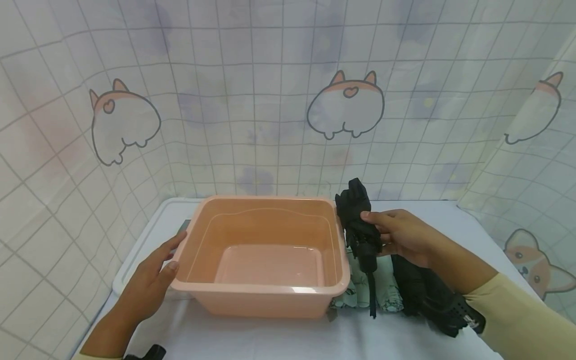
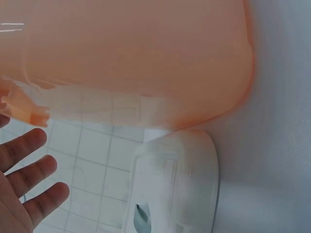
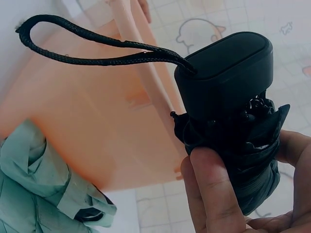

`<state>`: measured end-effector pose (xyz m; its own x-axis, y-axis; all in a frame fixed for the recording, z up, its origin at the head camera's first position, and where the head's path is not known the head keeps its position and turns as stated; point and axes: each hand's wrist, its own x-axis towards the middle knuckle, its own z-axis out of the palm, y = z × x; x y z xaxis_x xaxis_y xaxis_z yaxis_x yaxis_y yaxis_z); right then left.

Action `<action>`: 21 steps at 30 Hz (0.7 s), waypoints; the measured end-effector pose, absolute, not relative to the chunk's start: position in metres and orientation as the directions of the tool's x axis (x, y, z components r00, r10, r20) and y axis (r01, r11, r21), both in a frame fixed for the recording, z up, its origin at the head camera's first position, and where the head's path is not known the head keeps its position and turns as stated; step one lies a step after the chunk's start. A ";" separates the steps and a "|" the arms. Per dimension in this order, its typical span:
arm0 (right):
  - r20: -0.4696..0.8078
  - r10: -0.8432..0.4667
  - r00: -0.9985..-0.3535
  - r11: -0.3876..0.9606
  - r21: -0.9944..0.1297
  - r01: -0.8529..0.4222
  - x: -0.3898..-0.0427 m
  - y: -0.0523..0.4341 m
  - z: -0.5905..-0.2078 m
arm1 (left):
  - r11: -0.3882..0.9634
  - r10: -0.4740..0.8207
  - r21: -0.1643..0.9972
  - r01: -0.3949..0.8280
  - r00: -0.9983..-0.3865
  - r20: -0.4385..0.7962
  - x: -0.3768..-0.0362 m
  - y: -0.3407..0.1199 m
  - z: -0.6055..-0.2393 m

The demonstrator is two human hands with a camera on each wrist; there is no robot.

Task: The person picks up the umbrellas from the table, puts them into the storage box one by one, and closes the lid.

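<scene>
An empty peach plastic tub (image 1: pixel 265 295) stands in the middle of a white table (image 1: pixel 252 337). My left hand (image 1: pixel 155 277) rests with straight fingers against the tub's left rim; in the left wrist view its fingers (image 2: pixel 26 172) lie spread beside the tub wall (image 2: pixel 146 53). My right hand (image 1: pixel 398 235) grips a folded black umbrella (image 1: pixel 360 225) just right of the tub, raised off the table, handle down with its wrist strap (image 1: pixel 372 295) hanging. In the right wrist view the thumb (image 3: pixel 214 194) presses the umbrella's folded fabric below the handle (image 3: pixel 223 73).
A folded green patterned umbrella (image 1: pixel 360 287) and another black one (image 1: pixel 427 295) lie on the table right of the tub. A white plastic lid (image 2: pixel 177 184) lies under the tub's left side. A tiled curtain with cartoon prints encloses the table on three sides.
</scene>
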<state>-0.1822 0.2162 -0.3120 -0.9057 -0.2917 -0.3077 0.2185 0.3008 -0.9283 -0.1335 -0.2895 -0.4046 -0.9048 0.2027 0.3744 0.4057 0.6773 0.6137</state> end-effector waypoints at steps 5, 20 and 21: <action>-0.302 -0.299 -0.905 0.296 -0.931 0.213 -0.182 0.214 -0.311 | 0.682 0.204 0.606 0.410 -0.902 0.381 -0.135 -0.290 -0.407; -0.304 -0.308 -0.902 0.276 -0.935 0.221 -0.183 0.207 -0.312 | 0.686 0.197 0.606 0.403 -0.904 0.379 -0.134 -0.290 -0.407; -0.305 -0.307 -0.901 0.275 -0.935 0.223 -0.183 0.207 -0.313 | 0.688 0.197 0.604 0.403 -0.904 0.379 -0.135 -0.290 -0.407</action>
<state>-0.1832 0.2067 -0.3125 -0.9015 -0.3067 -0.3054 0.2232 0.2750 -0.9352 -0.1346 -0.2901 -0.4073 -0.9041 0.1966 0.3794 0.4030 0.6877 0.6039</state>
